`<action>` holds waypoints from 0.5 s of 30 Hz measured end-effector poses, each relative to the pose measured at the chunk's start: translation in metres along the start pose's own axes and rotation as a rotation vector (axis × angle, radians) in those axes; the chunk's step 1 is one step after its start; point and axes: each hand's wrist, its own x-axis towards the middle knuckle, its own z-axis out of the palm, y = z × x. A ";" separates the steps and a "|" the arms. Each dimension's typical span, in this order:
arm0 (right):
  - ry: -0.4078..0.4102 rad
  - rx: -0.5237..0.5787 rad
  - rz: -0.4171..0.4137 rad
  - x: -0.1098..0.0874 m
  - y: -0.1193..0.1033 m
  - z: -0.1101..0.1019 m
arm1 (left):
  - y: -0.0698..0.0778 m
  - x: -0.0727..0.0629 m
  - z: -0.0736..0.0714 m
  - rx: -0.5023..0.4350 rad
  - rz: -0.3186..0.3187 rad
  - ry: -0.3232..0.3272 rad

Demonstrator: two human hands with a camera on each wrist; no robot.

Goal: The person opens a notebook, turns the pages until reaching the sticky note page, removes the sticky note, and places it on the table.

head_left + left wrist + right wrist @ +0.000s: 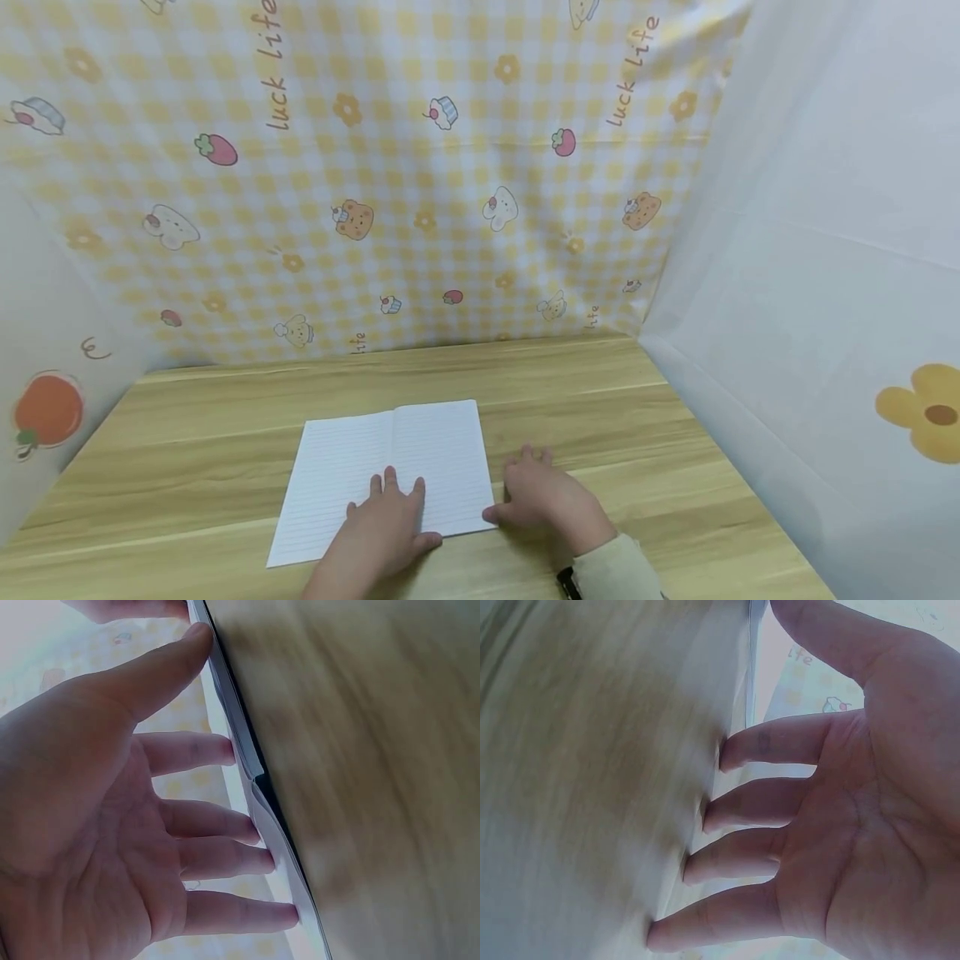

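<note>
An open notebook [345, 454] with ruled white pages lies flat on the wooden table, slightly askew. My left hand [382, 525] rests on its lower middle, the fingers spread and nearly straight, fingertips on the paper. In the left wrist view the notebook's edge [232, 712] shows thin stacked pages with a step at the fold. To the right of the notebook is my right hand [540, 496], its thumb at the lower right corner of the page. Its other fingertips [735, 754] touch the tabletop, the fingers apart and slightly bent.
The wood-grain table [570, 383] ends at a yellow checked cloth [450, 183] hanging behind it. White cloth walls with printed pictures stand at the left and the right [825, 250]. A dark band [568, 583] shows by the right sleeve.
</note>
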 end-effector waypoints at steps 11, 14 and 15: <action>-0.005 0.009 0.005 -0.001 -0.001 -0.001 | 0.000 -0.001 0.000 -0.012 -0.003 0.001; -0.003 0.008 0.007 -0.001 -0.002 0.000 | -0.001 -0.001 -0.001 -0.011 0.000 0.004; -0.002 0.009 0.007 -0.001 -0.002 0.000 | -0.001 -0.001 -0.001 -0.011 0.001 0.006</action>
